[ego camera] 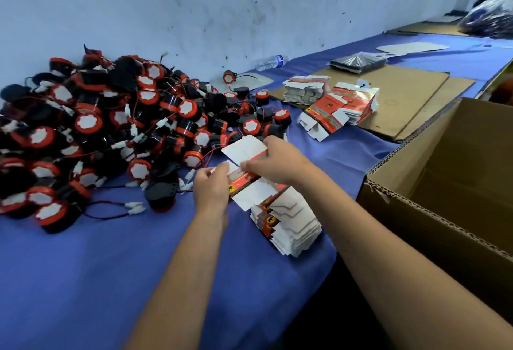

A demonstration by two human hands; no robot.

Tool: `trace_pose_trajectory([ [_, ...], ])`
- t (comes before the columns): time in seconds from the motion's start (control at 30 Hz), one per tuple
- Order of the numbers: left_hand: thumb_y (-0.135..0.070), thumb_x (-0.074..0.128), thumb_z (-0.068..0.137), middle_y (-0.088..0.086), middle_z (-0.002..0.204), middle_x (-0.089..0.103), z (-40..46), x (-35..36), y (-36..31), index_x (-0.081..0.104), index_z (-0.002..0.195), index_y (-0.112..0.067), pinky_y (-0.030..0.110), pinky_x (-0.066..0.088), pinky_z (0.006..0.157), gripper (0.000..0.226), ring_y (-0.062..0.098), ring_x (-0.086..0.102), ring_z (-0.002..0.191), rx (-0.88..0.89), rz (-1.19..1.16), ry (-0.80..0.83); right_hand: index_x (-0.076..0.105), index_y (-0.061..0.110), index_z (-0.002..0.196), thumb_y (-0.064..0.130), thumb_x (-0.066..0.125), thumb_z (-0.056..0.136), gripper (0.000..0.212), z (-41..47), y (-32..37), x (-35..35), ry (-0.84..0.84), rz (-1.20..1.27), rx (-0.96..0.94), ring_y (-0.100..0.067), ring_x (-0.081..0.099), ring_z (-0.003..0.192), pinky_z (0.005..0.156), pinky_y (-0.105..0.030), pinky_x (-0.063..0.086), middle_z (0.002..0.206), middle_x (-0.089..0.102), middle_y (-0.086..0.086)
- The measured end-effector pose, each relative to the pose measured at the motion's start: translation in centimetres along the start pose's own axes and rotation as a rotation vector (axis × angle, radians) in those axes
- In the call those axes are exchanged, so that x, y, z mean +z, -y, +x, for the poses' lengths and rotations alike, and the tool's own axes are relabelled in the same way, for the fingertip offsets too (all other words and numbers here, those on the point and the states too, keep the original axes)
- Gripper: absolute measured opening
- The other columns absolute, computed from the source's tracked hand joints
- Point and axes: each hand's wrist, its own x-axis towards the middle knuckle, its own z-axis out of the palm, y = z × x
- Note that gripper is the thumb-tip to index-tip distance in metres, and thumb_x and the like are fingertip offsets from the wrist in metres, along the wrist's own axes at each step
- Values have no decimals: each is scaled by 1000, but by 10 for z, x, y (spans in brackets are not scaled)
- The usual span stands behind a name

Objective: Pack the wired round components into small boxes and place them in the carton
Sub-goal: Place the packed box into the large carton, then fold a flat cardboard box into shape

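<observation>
Both forearms bare, extended forward; left hand [210, 186] and right hand [273, 161] close together, fingers pinching.

There is one view only, from a wide-angle camera worn on the person's head. It looks forward and down along both forearms, which enter from the bottom edge and meet near the middle of the frame. The left hand [210, 186] and right hand [273, 159] sit close under the lens. The blue-covered tabletop [97, 280] fills the lower left and runs away to the upper right, its lines bent by the wide lens. The pale wall [222, 3] closes the top of the view. The open carton [444, 183] stands at the right edge, seen from above and partly cut off.
</observation>
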Motion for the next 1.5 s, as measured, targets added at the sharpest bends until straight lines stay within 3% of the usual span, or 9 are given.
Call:
trace_pose_trajectory([
  [0.2, -10, 57, 99, 11, 94, 76, 10, -148, -2, 71, 116, -4, 32, 59, 59, 23, 17, 71, 70, -172, -103, 394, 43, 24, 143, 77, 82, 61, 105, -14, 67, 69, 245, -137, -456, -20, 48, 113, 96, -38, 45, 119, 52, 1],
  [0.4, 4, 65, 91, 10, 87, 79, 20, -254, 13, 74, 99, -6, 30, 58, 58, 16, 21, 74, 73, 75, -25, -74, 11, 22, 159, 95, 68, 49, 144, -22, 139, 175, 178, -322, -785, -28, 24, 141, 122, -53, 9, 147, 31, -3],
  [0.57, 3, 67, 87, 15, 90, 79, 32, -302, 20, 75, 99, -3, 38, 59, 70, 16, 27, 74, 79, 100, 15, -164, 8, 23, 163, 75, 80, 60, 136, -35, 159, 230, 110, -157, -886, -25, 22, 151, 126, -56, -2, 156, 30, -3],
  [0.73, -16, 65, 94, 13, 90, 76, 44, -316, 17, 71, 101, -8, 36, 58, 61, 12, 31, 73, 77, 149, -259, -74, 28, 28, 158, 55, 84, 73, 106, -27, 155, 226, 53, 403, -837, -3, 45, 139, 119, -43, 34, 147, 48, 26],
  [0.87, -50, 86, 77, 5, 151, 57, 42, -319, 19, 54, 148, -26, 44, 55, 104, 81, 23, 56, 138, 378, -173, 246, 62, 19, 132, 44, 79, 82, 59, -24, 157, 221, 389, 1129, -386, -19, 69, 117, 94, -34, 56, 125, 73, 1],
  [0.93, -48, 97, 63, -4, 168, 32, 38, -317, 22, 25, 163, -38, 54, 42, 117, 123, 20, 30, 156, 426, 30, 380, 74, 16, 122, 45, 70, 90, 43, -21, 153, 219, 622, 1238, -235, -27, 70, 115, 96, -42, 57, 124, 73, -11],
  [1.03, -30, 101, 60, -20, 172, 14, 33, -303, 23, 0, 163, -47, 58, 33, 122, 146, 6, 14, 159, 450, 240, 425, 79, 23, 116, 46, 68, 92, 35, -19, 148, 213, 857, 1240, -139, -24, 72, 110, 90, -40, 60, 122, 74, -11],
  [1.27, -40, 100, 60, -30, 167, 17, 33, -289, 23, -1, 162, -50, 42, 32, 125, 144, -4, 16, 155, 641, 410, 134, 78, 23, 117, 52, 73, 85, 44, -20, 152, 206, 956, 1209, 57, -24, 72, 106, 90, -42, 59, 125, 73, -11],
  [1.5, -34, 83, 74, -27, 145, 52, 29, -283, 24, 28, 158, -48, 14, 50, 98, 102, 5, 58, 131, 739, 436, 91, 70, 20, 131, 55, 63, 93, 52, -25, 158, 209, 1017, 1253, 47, -29, 66, 117, 87, -46, 58, 136, 66, -14],
])
